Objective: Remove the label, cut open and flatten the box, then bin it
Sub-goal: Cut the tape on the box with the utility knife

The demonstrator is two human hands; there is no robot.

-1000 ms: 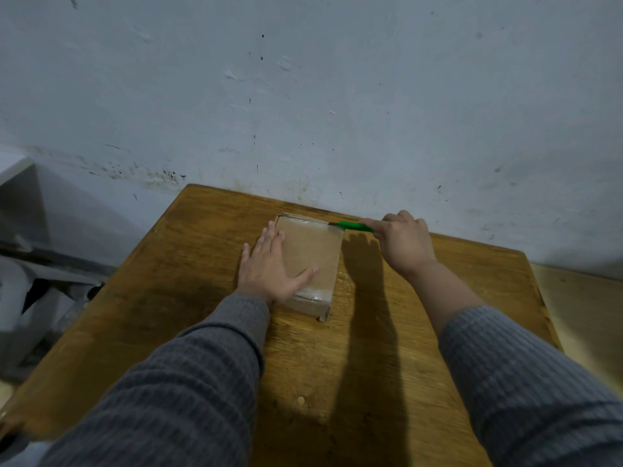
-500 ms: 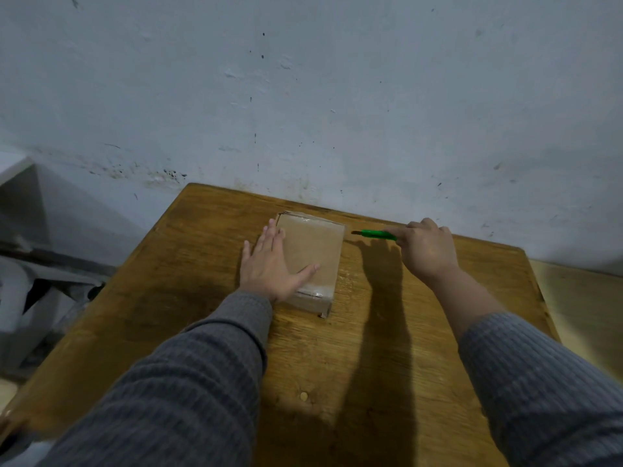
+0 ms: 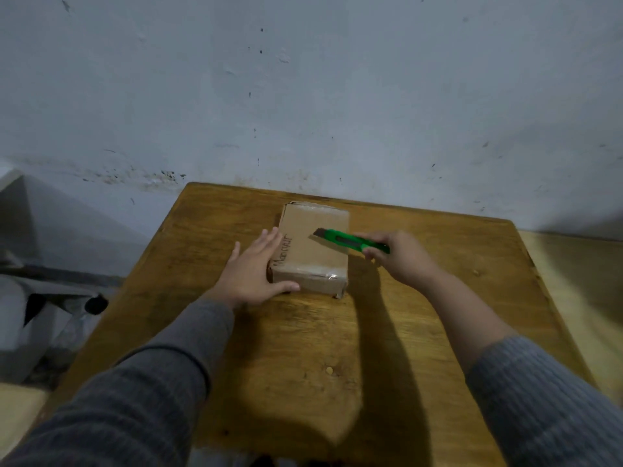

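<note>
A small brown cardboard box (image 3: 315,247) lies flat on the far middle of the wooden table (image 3: 303,348), taped at its ends, with handwriting along its left side. My left hand (image 3: 254,271) rests flat against the box's left side and near corner, fingers spread. My right hand (image 3: 399,252) grips a green utility knife (image 3: 350,242) with its blade out. The blade tip hovers over the right part of the box's top face.
A pale blue-grey wall rises right behind the table's far edge. Grey furniture and a dark round knob (image 3: 96,303) sit on the floor to the left. A lighter surface (image 3: 580,298) lies beyond the table's right edge.
My right hand brought the knife from beside the box's far right corner to above the box top. My left hand slid off the top to the box's left side, uncovering the handwriting.
</note>
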